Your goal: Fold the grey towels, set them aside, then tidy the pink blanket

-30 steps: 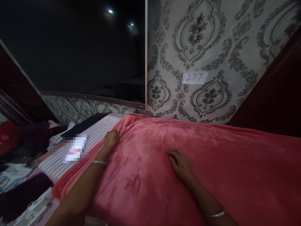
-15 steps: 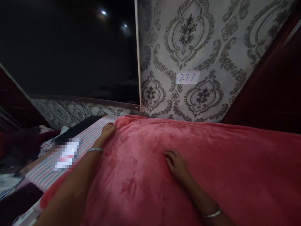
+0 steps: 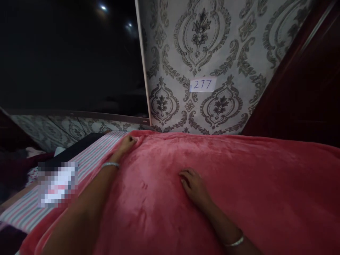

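Observation:
A thick pink-red plush blanket (image 3: 228,184) spreads over the surface before me. Close to its far left corner, my left hand (image 3: 128,143) is closed on the blanket's edge, and the cloth bunches beside the fingers. My right hand (image 3: 193,186) lies on top of the blanket near the middle, fingers loosely bent and a little apart, holding nothing. Along the left side, a striped pink, grey and white cloth (image 3: 103,146) shows from under the blanket.
A large dark television screen (image 3: 74,63) fills the upper left. A paper label reading 277 (image 3: 203,84) is on the patterned wall (image 3: 162,124). Dark red wood (image 3: 297,95) stands at the right. A blurred-out white item (image 3: 58,186) lies on the stripes.
My left hand has drawn the blanket's edge to the right, and a fold has gathered by it. My right hand stays on the blanket. The view has turned slightly right.

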{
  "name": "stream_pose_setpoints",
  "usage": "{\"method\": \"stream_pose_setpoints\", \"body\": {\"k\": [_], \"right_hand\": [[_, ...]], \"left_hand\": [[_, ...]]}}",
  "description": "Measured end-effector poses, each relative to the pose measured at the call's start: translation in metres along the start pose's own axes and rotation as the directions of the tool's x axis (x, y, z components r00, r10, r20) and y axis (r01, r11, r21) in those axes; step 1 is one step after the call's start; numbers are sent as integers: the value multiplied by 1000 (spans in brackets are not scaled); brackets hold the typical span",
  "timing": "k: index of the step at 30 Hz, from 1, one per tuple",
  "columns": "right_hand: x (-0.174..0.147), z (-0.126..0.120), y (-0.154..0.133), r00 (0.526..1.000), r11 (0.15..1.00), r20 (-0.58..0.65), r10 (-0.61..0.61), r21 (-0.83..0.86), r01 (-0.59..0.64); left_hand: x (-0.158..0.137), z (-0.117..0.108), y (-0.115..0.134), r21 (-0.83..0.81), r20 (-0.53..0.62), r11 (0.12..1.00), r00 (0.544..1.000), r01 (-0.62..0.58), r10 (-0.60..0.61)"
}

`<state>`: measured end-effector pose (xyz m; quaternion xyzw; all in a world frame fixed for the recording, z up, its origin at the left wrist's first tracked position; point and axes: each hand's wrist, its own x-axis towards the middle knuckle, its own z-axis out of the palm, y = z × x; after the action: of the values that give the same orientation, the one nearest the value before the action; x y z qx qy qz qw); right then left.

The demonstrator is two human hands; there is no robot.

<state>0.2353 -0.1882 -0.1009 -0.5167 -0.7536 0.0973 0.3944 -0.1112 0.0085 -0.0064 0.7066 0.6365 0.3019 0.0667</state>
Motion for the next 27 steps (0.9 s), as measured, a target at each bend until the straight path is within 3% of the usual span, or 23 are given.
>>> {"method": "stream_pose_setpoints", "body": {"k": [6, 12, 17, 23, 25, 27], "right_hand": [[1, 1, 0, 1000, 1000, 8, 13, -2, -13], [1, 2, 1, 1000, 1000, -8, 4, 18, -4], [2, 2, 1, 1000, 1000, -7, -1, 30, 1], [4, -3, -3, 1000, 1000, 13, 16, 18, -16], [5, -5, -5, 999, 1000, 31, 25, 15, -25], [6, -7, -7, 998, 999, 48, 35, 12, -36]], "left_hand": [[-51, 11, 16, -47, 111, 981, 975, -187, 192], [-103, 3, 37, -5, 160, 949, 937, -315, 312], [-159, -9, 65, -28, 294, 869, 827, -494, 479], [-231, -24, 83, -290, 390, 840, 745, -458, 541], [-242, -27, 86, -330, 400, 857, 764, -395, 506], [-242, -27, 87, -342, 356, 905, 857, -252, 373]]}}
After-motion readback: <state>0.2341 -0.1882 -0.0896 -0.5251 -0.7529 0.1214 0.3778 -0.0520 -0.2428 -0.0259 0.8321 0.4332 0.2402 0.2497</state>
